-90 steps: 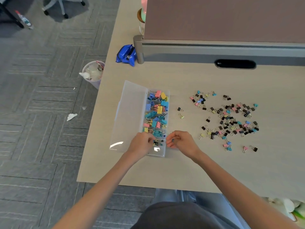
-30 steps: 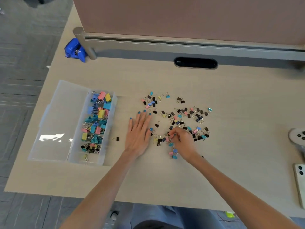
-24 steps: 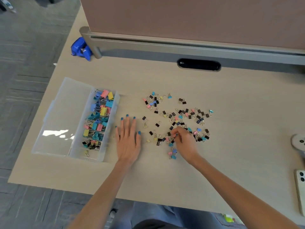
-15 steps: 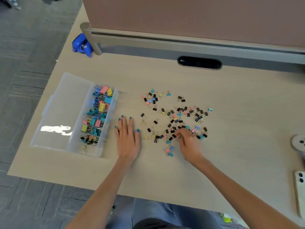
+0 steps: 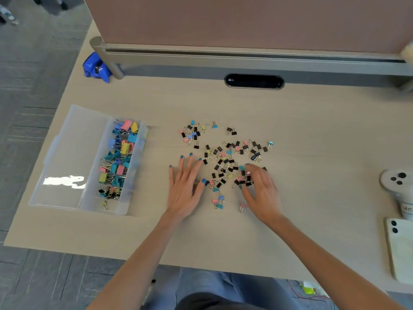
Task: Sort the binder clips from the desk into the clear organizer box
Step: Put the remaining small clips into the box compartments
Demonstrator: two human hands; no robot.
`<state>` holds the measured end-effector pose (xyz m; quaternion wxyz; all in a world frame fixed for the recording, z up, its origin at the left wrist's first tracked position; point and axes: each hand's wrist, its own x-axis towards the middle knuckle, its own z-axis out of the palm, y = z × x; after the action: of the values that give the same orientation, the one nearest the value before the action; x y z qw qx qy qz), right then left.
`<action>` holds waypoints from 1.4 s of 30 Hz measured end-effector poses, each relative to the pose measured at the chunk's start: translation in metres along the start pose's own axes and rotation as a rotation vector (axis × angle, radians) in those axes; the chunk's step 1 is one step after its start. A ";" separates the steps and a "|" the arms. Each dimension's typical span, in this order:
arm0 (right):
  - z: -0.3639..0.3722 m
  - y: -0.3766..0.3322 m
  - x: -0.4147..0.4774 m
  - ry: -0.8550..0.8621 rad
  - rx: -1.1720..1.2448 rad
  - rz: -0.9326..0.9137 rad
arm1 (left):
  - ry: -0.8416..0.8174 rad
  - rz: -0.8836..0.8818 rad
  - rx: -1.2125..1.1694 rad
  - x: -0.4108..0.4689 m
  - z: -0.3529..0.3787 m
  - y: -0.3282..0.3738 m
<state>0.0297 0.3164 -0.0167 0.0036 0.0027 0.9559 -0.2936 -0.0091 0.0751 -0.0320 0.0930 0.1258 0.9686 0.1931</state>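
A pile of small binder clips [image 5: 225,157], black, pink, blue and yellow, lies scattered in the middle of the desk. The clear organizer box [image 5: 143,139] stands at the left with its lid [image 5: 67,157] folded open to the left. Larger coloured clips [image 5: 118,157] fill its far compartments, and small ones lie near its front end. My left hand [image 5: 185,186] rests flat, palm down, fingers apart, at the pile's left edge. Blurred by motion, my right hand [image 5: 261,191] spreads palm down over the pile's near right part, fingertips touching clips.
A blue tape dispenser [image 5: 96,68] sits at the back left by the partition post. A black cable slot [image 5: 254,81] is at the back. A white device [image 5: 396,182] and a white phone [image 5: 402,249] lie at the right edge.
My left hand slid right from beside the box to the pile's edge. My right hand went from pinching among the clips to spread fingers over them.
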 end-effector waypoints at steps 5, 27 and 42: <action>-0.005 0.028 -0.020 -0.119 -0.131 -0.030 | -0.051 -0.089 -0.011 -0.002 0.002 -0.016; 0.004 0.043 0.000 -0.179 -0.246 -0.008 | -0.179 0.247 0.257 0.021 0.028 0.028; 0.027 0.050 0.047 0.043 -0.392 -0.284 | 0.071 0.285 0.242 0.080 0.035 0.040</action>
<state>-0.0169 0.3429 -0.0675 -0.0575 -0.1263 0.9853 -0.1000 -0.0686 0.1457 -0.0581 0.0145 0.2651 0.9598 0.0908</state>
